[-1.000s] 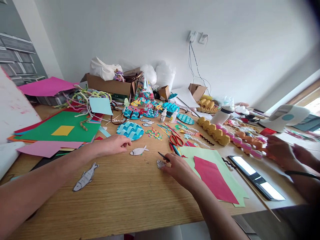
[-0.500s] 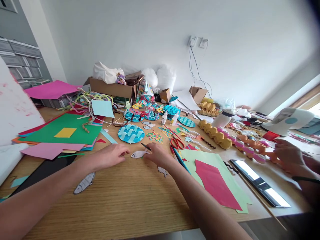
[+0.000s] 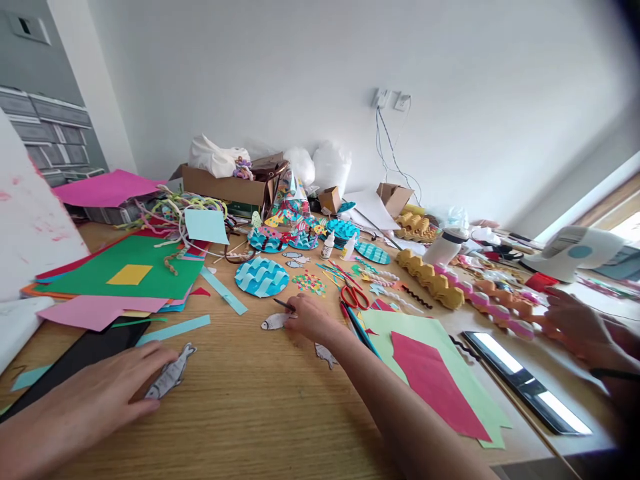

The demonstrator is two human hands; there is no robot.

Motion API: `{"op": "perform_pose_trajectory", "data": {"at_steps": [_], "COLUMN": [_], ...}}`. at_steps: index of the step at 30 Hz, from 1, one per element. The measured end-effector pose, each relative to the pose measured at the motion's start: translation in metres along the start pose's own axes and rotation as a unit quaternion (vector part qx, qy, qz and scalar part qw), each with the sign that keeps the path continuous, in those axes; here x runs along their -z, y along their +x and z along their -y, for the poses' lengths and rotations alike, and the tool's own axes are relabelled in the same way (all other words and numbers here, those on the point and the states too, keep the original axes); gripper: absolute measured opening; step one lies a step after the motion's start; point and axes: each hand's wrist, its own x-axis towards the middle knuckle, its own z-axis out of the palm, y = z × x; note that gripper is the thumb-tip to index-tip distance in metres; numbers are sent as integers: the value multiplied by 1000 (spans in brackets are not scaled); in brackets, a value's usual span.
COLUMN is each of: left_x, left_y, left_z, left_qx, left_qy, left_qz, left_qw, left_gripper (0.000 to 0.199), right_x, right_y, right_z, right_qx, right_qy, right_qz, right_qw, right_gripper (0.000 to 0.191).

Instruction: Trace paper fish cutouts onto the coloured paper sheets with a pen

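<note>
At the lower left my left hand [image 3: 113, 380] lies low over the wooden table [image 3: 240, 413], fingers apart, its fingertips against a grey paper fish [image 3: 173, 375]. My right hand [image 3: 307, 317] is closed around a dark thin pencil [image 3: 284, 305], whose end sticks out to the left. Under and beside that hand lies a second paper fish [image 3: 274, 322], partly covered by the fingers. Another fish cutout [image 3: 326, 355] shows just below my right wrist. Behind the hands sits a round blue piece with wavy paper strips [image 3: 262, 276], next to a pile of colored confetti [image 3: 309, 284].
Red scissors [image 3: 355, 296] lie right of the confetti, near two glue bottles [image 3: 328, 245]. Green and red paper sheets [image 3: 435, 380] cover the right side, beside a phone-like black device [image 3: 525, 380]. Another person's hands [image 3: 580, 327] are at the far right. Colored sheets [image 3: 125, 267] are stacked left.
My left hand has moved from the middle down and left to the grey fish, uncovering light blue paper strips. My right hand stays near the middle fish with the pencil.
</note>
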Motion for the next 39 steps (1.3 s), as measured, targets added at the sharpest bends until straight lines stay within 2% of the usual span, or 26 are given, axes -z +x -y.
{"op": "perform_pose_trajectory", "data": {"at_steps": [3, 6, 10, 18, 22, 27, 33, 39], "left_x": [-22, -33, -27, -2, 0, -3, -21, -32], "left_y": [-7, -7, -6, -8, -8, -7, -4, -4], "left_z": [13, 17, 12, -13, -17, -12, 1, 5], "left_qx": [13, 15, 6, 16, -3, -42, -57, -67], "left_qy": [10, 12, -11, -33, -30, -40, -48, -54], "left_qz": [-15, -47, -74, -50, -70, -125, -155, -178], "left_qw": [1000, 999, 997, 998, 997, 991, 985, 980], "left_gripper": [52, 51, 52, 55, 45, 32, 30, 29], "right_x": [0, 1, 3, 1, 3, 7, 6, 1], "right_y": [2, 3, 3, 1, 1, -1, -4, -8], "right_z": [1, 3, 5, 5, 9, 19, 25, 38], "right_qx": [5, -2, -10, 17, 23, 0, -29, 20], "right_qy": [-4, -8, -6, 14, 21, 23, 41, 103], "right_qz": [7, 10, 14, 14, 23, 31, 20, 9], "right_qw": [1000, 1000, 1000, 1000, 999, 999, 999, 994], "right_gripper": [23, 24, 22, 33, 25, 24, 27, 16]}}
